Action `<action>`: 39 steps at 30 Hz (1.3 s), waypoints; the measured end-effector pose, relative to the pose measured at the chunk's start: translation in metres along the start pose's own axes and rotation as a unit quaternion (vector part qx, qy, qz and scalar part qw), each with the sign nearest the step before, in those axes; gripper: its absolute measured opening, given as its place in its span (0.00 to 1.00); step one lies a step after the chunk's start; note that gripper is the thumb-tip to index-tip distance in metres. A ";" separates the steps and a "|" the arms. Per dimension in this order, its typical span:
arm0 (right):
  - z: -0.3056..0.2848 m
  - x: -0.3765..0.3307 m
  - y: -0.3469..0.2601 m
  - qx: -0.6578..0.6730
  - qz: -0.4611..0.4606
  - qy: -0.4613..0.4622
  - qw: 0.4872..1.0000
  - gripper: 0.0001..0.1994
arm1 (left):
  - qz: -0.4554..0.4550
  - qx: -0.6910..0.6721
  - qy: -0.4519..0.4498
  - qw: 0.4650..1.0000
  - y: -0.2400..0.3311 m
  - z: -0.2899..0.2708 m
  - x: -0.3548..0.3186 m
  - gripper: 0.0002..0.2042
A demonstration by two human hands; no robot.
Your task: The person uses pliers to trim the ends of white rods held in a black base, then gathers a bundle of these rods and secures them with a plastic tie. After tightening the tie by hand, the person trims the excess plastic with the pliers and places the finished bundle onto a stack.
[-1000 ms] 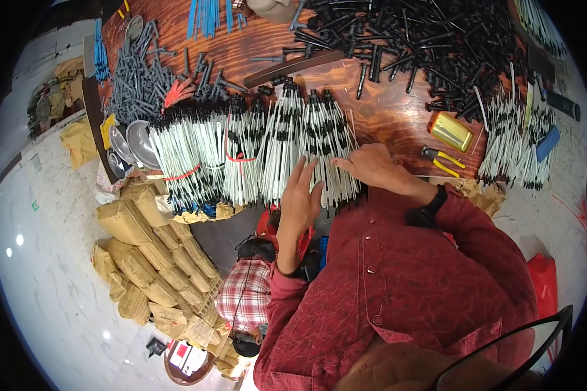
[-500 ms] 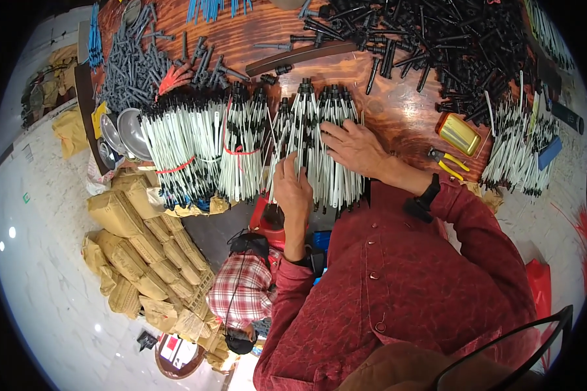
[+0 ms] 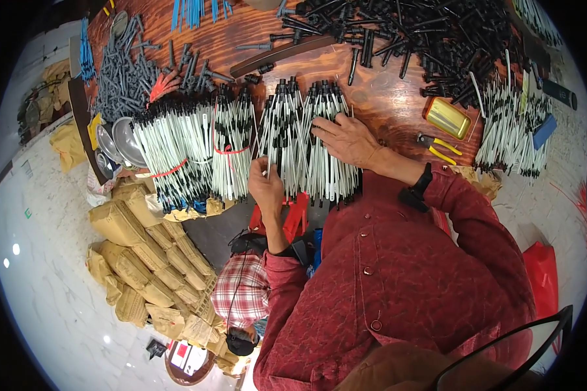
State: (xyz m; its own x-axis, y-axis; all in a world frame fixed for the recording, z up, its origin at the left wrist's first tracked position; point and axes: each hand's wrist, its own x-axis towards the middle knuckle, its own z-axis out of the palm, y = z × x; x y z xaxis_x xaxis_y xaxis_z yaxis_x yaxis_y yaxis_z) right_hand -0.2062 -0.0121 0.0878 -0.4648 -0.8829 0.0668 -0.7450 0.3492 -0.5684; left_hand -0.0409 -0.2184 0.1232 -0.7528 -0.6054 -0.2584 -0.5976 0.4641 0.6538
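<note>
Thin white sticks with black ends stand in bundles along the table's near edge. My right hand (image 3: pixel 349 141) lies over the rightmost bundle of white sticks (image 3: pixel 332 179), fingers stretched out across its upper part. Beside the lower left of the middle bundle (image 3: pixel 285 133), my left hand (image 3: pixel 266 188) has its fingers bent and drawn together; what is between them, if anything, I cannot make out. Left of it stand a bundle tied with a red band (image 3: pixel 231 169) and a wider one (image 3: pixel 176 146), also banded red.
Black plastic plugs (image 3: pixel 450 45) and grey plugs (image 3: pixel 120 78) lie heaped at the back. A dark curved strip (image 3: pixel 284 55), a yellow tin (image 3: pixel 447 118) and yellow-handled pliers (image 3: pixel 442 146) lie nearer. More white sticks (image 3: pixel 512 130) are at right. A person in a checked shirt (image 3: pixel 241 290) is below, near brown sacks (image 3: pixel 134 244).
My left hand has moved left and down, off the middle bundle's front, and its fingers have bent. My right hand stays on the right bundle. The whole view has shifted slightly.
</note>
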 end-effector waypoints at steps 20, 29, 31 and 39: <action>-0.029 0.003 0.020 0.041 -0.037 0.020 0.998 0.14 | 0.114 0.163 -0.091 0.976 0.070 0.044 -0.040 0.40; -0.065 0.039 -0.007 0.150 0.037 0.087 0.984 0.12 | 0.116 0.161 -0.165 0.966 0.070 0.029 -0.034 0.39; -0.061 0.049 -0.009 0.083 -0.025 0.111 0.990 0.12 | 0.128 0.162 -0.169 0.964 0.080 0.024 -0.033 0.33; -0.008 0.041 0.013 0.137 -0.102 0.035 0.985 0.12 | 0.076 -0.043 0.007 0.996 0.025 0.008 0.021 0.12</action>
State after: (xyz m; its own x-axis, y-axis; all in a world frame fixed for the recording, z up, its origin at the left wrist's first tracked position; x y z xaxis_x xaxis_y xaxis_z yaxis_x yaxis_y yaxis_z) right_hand -0.2391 -0.0414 0.0893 -0.3581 -0.8988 0.2528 -0.6728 0.0607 -0.7373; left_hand -0.0741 -0.2142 0.1283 -0.8288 -0.5413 -0.1416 -0.4501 0.4947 0.7434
